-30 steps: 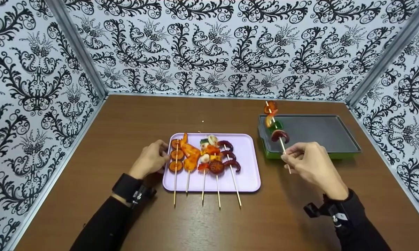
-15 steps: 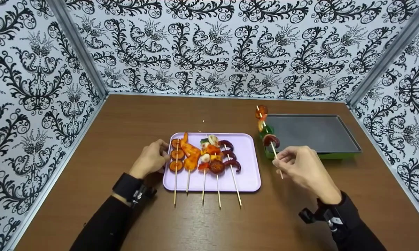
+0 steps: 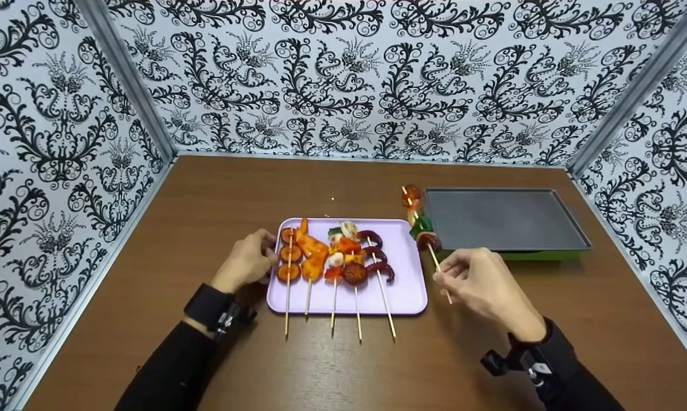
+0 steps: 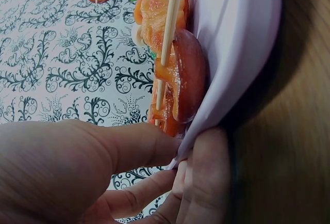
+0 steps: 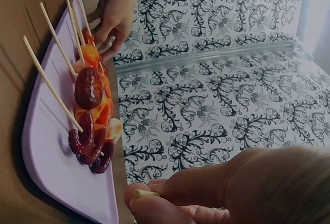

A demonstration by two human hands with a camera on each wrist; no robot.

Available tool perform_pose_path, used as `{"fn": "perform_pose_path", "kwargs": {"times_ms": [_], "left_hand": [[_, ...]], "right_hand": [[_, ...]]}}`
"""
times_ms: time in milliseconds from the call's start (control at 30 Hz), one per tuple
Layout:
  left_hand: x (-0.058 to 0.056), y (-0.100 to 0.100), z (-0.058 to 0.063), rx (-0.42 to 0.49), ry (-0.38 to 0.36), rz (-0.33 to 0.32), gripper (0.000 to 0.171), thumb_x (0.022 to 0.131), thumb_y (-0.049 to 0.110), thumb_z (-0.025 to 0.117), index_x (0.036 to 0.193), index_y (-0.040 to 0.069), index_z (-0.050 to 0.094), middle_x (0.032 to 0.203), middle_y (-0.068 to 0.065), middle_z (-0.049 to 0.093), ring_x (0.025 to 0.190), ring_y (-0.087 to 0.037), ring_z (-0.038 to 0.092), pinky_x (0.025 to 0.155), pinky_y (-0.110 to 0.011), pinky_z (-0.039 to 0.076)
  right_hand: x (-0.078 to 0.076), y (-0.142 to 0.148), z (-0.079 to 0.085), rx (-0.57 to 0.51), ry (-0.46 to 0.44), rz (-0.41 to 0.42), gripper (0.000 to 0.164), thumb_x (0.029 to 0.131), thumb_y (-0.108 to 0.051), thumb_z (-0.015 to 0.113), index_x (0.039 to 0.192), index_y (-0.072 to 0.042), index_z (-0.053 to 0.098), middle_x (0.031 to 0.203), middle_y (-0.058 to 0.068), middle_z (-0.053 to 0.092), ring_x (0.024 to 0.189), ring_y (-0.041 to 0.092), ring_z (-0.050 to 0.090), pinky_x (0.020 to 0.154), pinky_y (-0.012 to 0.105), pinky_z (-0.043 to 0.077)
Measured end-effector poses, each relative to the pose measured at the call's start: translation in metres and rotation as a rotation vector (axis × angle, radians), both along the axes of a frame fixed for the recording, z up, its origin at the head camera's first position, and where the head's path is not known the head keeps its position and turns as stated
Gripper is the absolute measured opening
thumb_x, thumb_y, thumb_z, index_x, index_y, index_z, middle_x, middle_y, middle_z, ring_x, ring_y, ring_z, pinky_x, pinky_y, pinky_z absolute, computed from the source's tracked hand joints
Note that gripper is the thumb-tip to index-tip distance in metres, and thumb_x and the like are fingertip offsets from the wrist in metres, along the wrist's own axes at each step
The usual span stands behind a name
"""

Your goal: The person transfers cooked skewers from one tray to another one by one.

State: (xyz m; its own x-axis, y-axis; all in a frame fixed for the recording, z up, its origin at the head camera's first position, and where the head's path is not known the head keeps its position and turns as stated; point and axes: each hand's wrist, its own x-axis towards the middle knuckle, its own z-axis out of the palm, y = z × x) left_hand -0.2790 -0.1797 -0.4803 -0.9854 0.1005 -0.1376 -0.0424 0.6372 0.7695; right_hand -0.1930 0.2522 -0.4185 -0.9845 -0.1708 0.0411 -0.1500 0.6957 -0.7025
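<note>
My right hand (image 3: 480, 282) pinches the bare stick end of a skewer (image 3: 429, 242) between thumb and fingers. Threaded on it are a dark red curled piece, a green piece, an orange-white piece and a brown-red round one. The skewer is held up by the right edge of a lilac tray (image 3: 406, 297). At the tray's left edge, my left hand (image 3: 246, 261) pinches the rim, thumb (image 4: 149, 144) on the inner side and fingers beneath. Several skewers lie on the tray: orange rounds (image 3: 289, 252), an orange wing (image 3: 313, 251), mixed vegetable pieces (image 3: 336, 260) and dark red tentacles (image 3: 380, 268).
Right of the tray stands a grill with a dark grey plate (image 3: 506, 220) and a green base (image 3: 554, 255). Stick ends overhang the tray's front edge. Patterned walls (image 3: 349, 85) enclose the brown table (image 3: 234, 188) at the back and sides.
My right hand has moved left and nearer to me, carrying the skewer from over the grill's left edge to the tray's right edge. The left hand and tray stay put.
</note>
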Motion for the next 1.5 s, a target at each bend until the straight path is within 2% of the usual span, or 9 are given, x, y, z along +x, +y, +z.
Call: {"fn": "perform_pose_path", "kwargs": {"times_ms": [367,533,833,1000,1167,1500], "left_hand": [[0.000,-0.001,0.000,0.006,0.004,-0.008,0.037,0.093,0.002,0.065,0.129,0.002,0.057,0.099,-0.016,0.063,0.076,-0.026,0.067,0.052,-0.035,0.062],[0.000,-0.001,-0.001,-0.018,0.012,-0.015,0.036,0.093,0.004,0.066,0.128,0.002,0.057,0.098,-0.015,0.063,0.079,-0.026,0.066,0.051,-0.035,0.062],[-0.001,-0.001,-0.002,-0.020,0.013,-0.012,0.035,0.093,0.004,0.066,0.128,0.003,0.057,0.098,-0.015,0.063,0.080,-0.026,0.066,0.051,-0.034,0.062],[-0.001,-0.001,-0.001,0.001,0.001,-0.006,0.036,0.094,0.003,0.065,0.128,0.003,0.057,0.098,-0.016,0.063,0.080,-0.027,0.066,0.052,-0.035,0.062],[-0.001,-0.001,-0.001,-0.007,0.004,-0.005,0.035,0.094,0.003,0.065,0.128,0.003,0.057,0.098,-0.016,0.063,0.080,-0.027,0.066,0.052,-0.035,0.062],[0.000,-0.001,-0.001,-0.006,-0.006,-0.004,0.035,0.094,0.004,0.066,0.128,0.003,0.057,0.097,-0.016,0.062,0.079,-0.027,0.066,0.052,-0.035,0.062]], "right_hand": [[0.002,-0.011,-0.010,0.064,-0.018,0.015,0.007,0.087,-0.012,0.079,0.086,-0.011,0.072,0.069,-0.002,0.066,0.052,0.013,0.065,0.046,0.026,0.054],[0.002,-0.012,-0.014,0.089,-0.019,0.030,0.007,0.087,-0.010,0.077,0.083,-0.012,0.071,0.065,-0.003,0.066,0.050,0.012,0.064,0.045,0.026,0.053],[0.005,-0.013,-0.019,0.224,0.026,-0.002,0.010,0.086,-0.013,0.079,0.081,-0.014,0.071,0.061,-0.009,0.063,0.050,0.009,0.059,0.051,0.027,0.049],[0.006,-0.018,-0.024,0.254,0.039,0.002,0.010,0.086,-0.013,0.079,0.081,-0.013,0.070,0.060,-0.010,0.062,0.050,0.007,0.057,0.051,0.027,0.049],[0.006,-0.024,-0.030,0.241,0.025,0.007,0.008,0.085,-0.012,0.076,0.081,-0.014,0.069,0.058,-0.011,0.062,0.048,0.005,0.058,0.053,0.026,0.050],[0.008,-0.036,-0.039,0.120,-0.033,-0.014,0.010,0.084,-0.010,0.080,0.080,-0.011,0.071,0.062,-0.007,0.065,0.046,0.007,0.061,0.045,0.023,0.051]]}}
